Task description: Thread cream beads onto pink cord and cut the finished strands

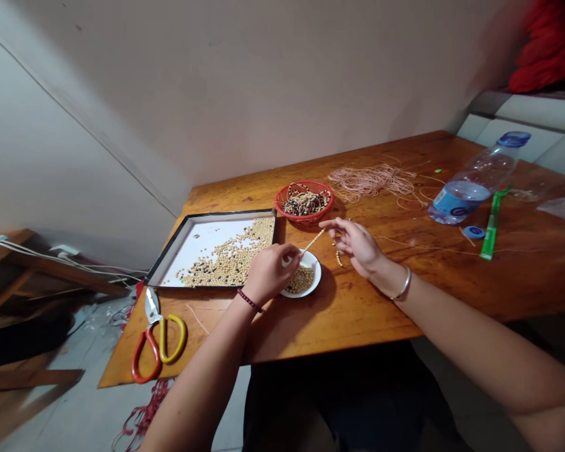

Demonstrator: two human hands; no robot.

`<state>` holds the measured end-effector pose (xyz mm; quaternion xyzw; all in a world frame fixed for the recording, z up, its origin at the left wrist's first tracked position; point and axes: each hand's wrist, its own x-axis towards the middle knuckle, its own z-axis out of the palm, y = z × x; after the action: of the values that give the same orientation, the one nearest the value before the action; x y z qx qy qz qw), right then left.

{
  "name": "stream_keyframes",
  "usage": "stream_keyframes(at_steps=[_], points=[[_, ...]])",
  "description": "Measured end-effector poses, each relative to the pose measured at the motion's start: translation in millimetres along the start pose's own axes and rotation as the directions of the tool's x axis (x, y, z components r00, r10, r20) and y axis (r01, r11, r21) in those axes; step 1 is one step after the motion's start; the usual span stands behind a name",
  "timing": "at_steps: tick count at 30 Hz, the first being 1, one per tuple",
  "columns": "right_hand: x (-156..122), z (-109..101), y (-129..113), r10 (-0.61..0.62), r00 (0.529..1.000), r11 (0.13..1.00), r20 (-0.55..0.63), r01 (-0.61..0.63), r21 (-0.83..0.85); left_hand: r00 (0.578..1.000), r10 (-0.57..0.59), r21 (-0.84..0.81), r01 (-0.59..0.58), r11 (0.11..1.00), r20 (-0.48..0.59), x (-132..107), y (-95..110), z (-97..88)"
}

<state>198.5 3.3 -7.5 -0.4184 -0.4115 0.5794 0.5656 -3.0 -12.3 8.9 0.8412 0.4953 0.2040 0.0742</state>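
Bead strand: in the head view, a pale strand (314, 240) is stretched between the hands above the right of the dish, with a beaded length dangling below the right one.
Left hand: the left hand (274, 270) pinches the strand's near end, over the dish.
Right hand: the right hand (358, 246) appears closed on its far end, fingers partly bent; the exact grip is hard to tell.
White dish: loose beads lie in the dish (317, 276), partly hidden.
Black-edged tray: many more loose beads cover the near and right parts of the tray (202, 235), at left.
Red basket: beaded strings sit in the basket (305, 220), far on the surface (405, 282).
Progress: seemingly partway; beads are already strung, plenty remain loose.
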Motion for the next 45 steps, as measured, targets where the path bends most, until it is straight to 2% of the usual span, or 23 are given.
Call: stream_keyframes(at_steps=[10, 16, 23, 29, 33, 37, 41, 45], points=[[-7, 5, -2, 0.010, 0.983, 1.000, 0.183, -0.005, -0.026, 0.996, 0.079, -0.089, -0.075, 0.993, 0.044, 1, 2, -2.6], [-9, 5, -1, 0.019, 0.973, 1.000, 0.230, -0.020, 0.002, 0.993, 0.088, -0.117, -0.078, 0.990, 0.084, 0, 2, -4.1], [-10, 6, -4, 0.042, 0.983, 0.999, 0.178, -0.040, -0.014, 0.990, 0.097, -0.120, -0.084, 0.989, 0.101, 1, 0, -4.6], [-10, 6, -3, 0.023, 0.984, 1.000, 0.179, -0.023, -0.005, 0.989, 0.088, -0.103, -0.076, 0.992, 0.120, 2, -1, -5.8], [-7, 4, -5, 0.006, 0.994, 1.000, 0.110, -0.005, -0.008, 0.989, 0.088, -0.081, -0.079, 0.994, 0.119, 2, -3, -6.1], [-3, 1, -6, 0.017, 0.996, 0.998, 0.084, -0.022, 0.058, 0.994, 0.058, -0.016, -0.057, 0.998, 0.089, 2, -6, -5.0], [-1, 1, -6, 0.059, 0.995, 0.990, 0.084, -0.069, 0.125, 0.996, 0.052, -0.031, -0.050, 0.998, 0.067, 2, -9, -5.7], [-1, 3, -5, 0.018, 0.997, 1.000, 0.070, -0.019, 0.003, 0.999, 0.035, -0.089, -0.032, 0.996, 0.040, 3, -11, -8.9]])
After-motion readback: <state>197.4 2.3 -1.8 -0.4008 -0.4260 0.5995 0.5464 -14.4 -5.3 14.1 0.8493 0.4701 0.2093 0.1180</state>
